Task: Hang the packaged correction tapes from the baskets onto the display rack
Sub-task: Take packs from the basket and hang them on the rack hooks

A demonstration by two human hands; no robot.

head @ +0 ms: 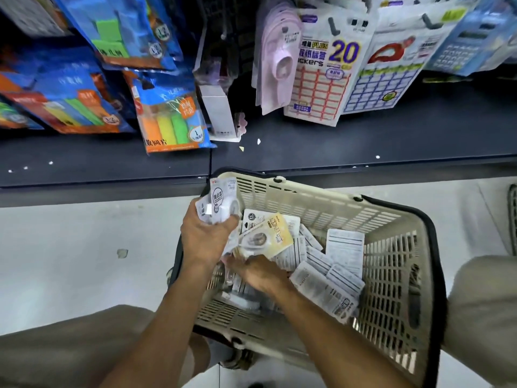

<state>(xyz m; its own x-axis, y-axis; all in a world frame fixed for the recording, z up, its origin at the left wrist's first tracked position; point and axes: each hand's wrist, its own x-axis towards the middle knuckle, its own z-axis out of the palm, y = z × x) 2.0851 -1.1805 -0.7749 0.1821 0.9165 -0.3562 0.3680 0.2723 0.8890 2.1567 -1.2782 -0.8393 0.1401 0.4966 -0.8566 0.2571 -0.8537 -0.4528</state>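
Note:
A beige plastic basket (391, 264) with a dark rim sits on the floor below the shelf, holding several packaged correction tapes (344, 247). My left hand (204, 233) grips a small stack of white packs (222, 200) over the basket's left corner. My right hand (260, 271) reaches into the basket with its fingers on a yellow-carded pack (271, 236) that lies tilted on the pile. Above hangs the display rack with pink packaged tapes (275, 60) on a hook.
A dark shelf ledge (335, 141) runs across the view above the basket. Blue packs of coloured items (170, 113) hang at the left, sticker label sheets (324, 71) and calculators (470, 37) at the right. My knees frame the basket. Another basket's edge (512, 214) shows far right.

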